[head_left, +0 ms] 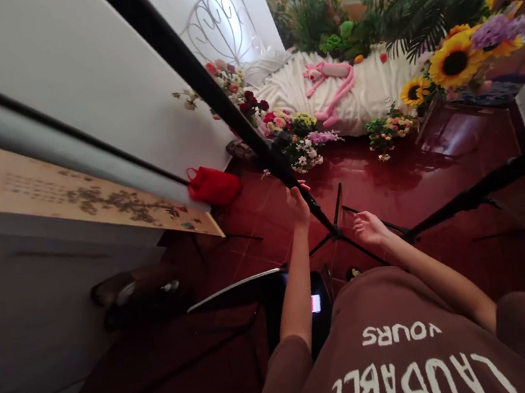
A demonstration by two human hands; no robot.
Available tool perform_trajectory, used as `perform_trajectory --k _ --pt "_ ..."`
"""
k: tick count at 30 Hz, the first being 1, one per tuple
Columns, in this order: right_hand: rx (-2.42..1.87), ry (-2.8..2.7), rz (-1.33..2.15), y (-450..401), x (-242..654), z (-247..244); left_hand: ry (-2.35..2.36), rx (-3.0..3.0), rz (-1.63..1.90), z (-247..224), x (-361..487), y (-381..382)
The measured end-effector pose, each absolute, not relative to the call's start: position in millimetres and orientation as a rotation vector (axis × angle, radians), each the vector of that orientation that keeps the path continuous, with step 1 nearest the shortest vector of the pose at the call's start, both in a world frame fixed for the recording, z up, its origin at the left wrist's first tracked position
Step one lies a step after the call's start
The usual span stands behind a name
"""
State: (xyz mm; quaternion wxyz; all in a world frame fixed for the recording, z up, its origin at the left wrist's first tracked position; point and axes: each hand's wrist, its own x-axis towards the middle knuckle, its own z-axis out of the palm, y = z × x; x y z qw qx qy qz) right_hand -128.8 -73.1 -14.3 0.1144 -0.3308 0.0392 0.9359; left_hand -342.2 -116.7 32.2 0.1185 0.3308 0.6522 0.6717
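A black light stand (269,154) rises from the floor and runs up past the top of the view. My left hand (299,205) is wrapped round its pole, low down, a little above the spread legs. To the right of the pole is my right hand (370,229), apart from it, with the fingers loosely curled and apart and nothing seen in them. The stand's tripod legs (339,210) splay over the red tiled floor (268,229) between and beyond my hands.
Another black pole (493,176) slants in from the right. A hanging scroll (105,197) and a red bag (214,186) are at left. Sunflowers (454,59), a white draped cloth (376,92) and a pink plush toy (332,86) lie ahead. A silver-edged dark seat or table (238,289) is near my left arm.
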Motion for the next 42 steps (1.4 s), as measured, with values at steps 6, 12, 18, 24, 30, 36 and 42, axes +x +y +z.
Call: perform_trajectory --k 6,12,18,24,30,36,42 --pt "-0.935 -0.429 2.935 -85 -218 18 1.923 0.93 1.962 32 -347 -116" --pt "-0.771 -0.649 2.906 -82 -240 26 1.863 0.97 1.971 29 -350 -117" --pt "-0.806 -1.38 2.316 -81 -239 28 1.913 0.952 2.011 27 -349 -115" --pt "-0.623 -2.172 1.498 -61 -226 45 1.945 0.929 1.999 22 -347 -113" --pt "-0.392 -1.936 1.276 -47 -237 115 1.944 0.927 2.037 21 -347 -113" --pt "-0.149 -1.952 1.195 -45 -301 176 1.975 0.946 2.023 23 -347 -114" --pt "-0.24 -1.998 1.272 -41 -325 145 2.033 0.956 2.002 16 -346 -113"
